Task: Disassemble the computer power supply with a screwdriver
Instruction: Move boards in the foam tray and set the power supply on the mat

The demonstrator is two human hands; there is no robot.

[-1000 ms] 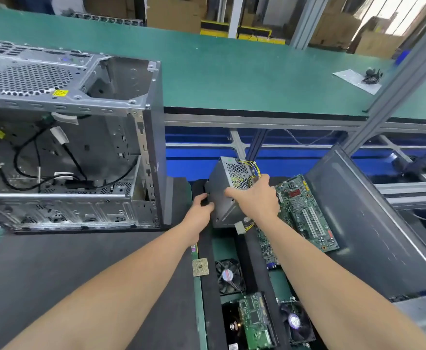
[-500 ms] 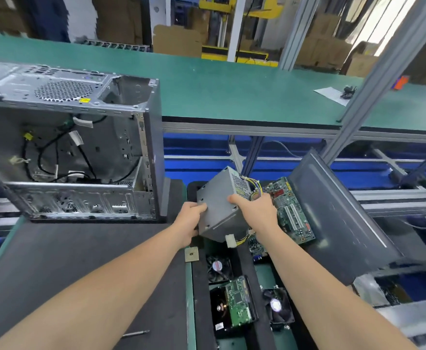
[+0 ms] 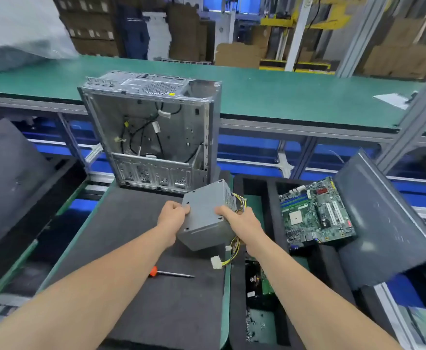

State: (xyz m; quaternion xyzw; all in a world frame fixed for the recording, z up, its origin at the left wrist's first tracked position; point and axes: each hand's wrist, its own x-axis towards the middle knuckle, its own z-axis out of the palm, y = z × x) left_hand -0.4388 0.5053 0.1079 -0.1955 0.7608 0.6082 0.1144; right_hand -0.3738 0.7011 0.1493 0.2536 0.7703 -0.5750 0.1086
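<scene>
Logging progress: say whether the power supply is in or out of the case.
Out. Left hand and right hand hold the power supply in front of the case, cables dangling.

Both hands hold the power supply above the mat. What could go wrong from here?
The power supply hangs tilted between the left hand and right hand; it might slip. Its dangling cables may snag on the tray. The screwdriver lies on the mat near where it may land.
</scene>
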